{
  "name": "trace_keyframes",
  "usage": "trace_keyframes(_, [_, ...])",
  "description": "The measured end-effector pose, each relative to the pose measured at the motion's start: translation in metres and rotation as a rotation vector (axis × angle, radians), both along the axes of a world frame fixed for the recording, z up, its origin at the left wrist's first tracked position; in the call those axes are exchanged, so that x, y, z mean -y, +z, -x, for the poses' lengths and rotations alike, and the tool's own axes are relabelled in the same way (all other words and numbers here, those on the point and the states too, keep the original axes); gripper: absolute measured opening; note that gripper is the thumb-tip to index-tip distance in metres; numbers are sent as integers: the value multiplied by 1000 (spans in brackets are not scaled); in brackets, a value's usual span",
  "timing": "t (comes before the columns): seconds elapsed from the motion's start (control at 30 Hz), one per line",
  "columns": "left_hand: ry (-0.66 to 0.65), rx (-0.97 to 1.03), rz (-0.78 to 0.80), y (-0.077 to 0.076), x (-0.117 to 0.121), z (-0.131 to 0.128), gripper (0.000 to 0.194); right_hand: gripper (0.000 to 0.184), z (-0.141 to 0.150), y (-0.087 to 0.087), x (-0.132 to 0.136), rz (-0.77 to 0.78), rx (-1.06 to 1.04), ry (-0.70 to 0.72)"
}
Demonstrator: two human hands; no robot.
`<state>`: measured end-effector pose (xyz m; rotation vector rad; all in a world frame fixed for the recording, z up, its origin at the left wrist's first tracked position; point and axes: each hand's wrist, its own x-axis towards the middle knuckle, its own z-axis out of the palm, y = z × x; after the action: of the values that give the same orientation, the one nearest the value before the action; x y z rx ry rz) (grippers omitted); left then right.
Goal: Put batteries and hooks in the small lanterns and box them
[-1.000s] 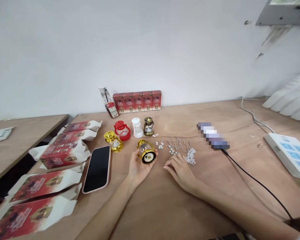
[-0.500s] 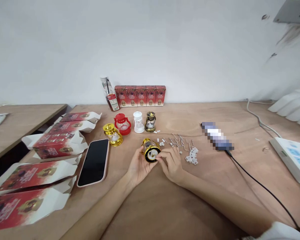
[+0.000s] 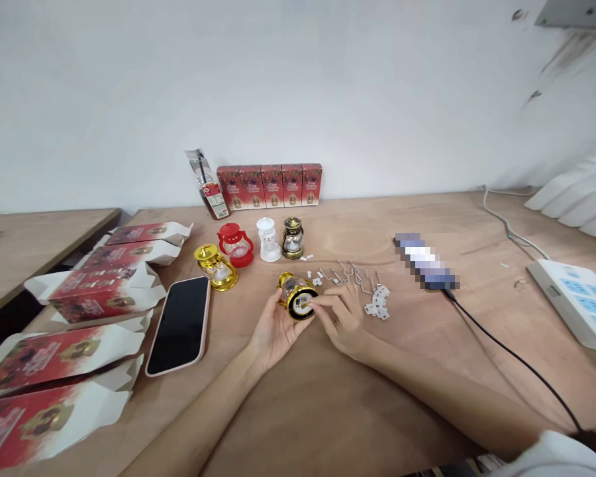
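Observation:
My left hand [image 3: 277,326] is wrapped round a small gold lantern [image 3: 292,283], tipped so its black-rimmed base with a white centre faces me. My right hand [image 3: 344,319] has thumb and forefinger pinched together at that base; whatever they may hold is too small to make out. Just beyond my right hand lie several bent metal wires [image 3: 353,273] and a cluster of white plastic pieces [image 3: 379,303]. Behind the held lantern stand a gold lantern [image 3: 215,266], a red lantern [image 3: 235,244], a white lantern [image 3: 269,240] and a bronze lantern [image 3: 293,238].
Several open red cartons [image 3: 106,298] lie along the left, beside a black-screened phone [image 3: 179,326]. At the wall stand a row of red boxes [image 3: 271,187] and a bottle [image 3: 212,195]. To the right are a cabled device with a blurred screen [image 3: 424,261] and a power strip [image 3: 573,305].
The view has turned slightly right, so everything sits a little further left. My right fingertips have shifted slightly on the lantern's base; my left hand keeps its hold.

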<state>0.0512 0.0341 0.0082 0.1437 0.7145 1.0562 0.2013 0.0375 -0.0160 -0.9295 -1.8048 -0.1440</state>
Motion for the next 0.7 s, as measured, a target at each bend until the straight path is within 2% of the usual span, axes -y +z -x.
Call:
trace_keyframes(0.1, [21, 36, -9, 2, -1, 1, 42, 17, -17, -2, -3, 47, 16, -44])
trace_keyframes(0.23, [59, 59, -2, 4, -2, 1, 43, 14, -41, -5, -8, 105, 210, -176])
trace_keyframes(0.4, [80, 59, 20, 5, -2, 0, 43, 10, -46, -11, -12, 196, 411, -320])
trace_keyframes(0.6, [80, 72, 15, 5, -1, 0, 40, 16, -43, -15, -15, 220, 436, -316])
trace_keyframes(0.7, [74, 73, 8, 4, 0, -1, 41, 13, -45, -16, -18, 266, 459, -309])
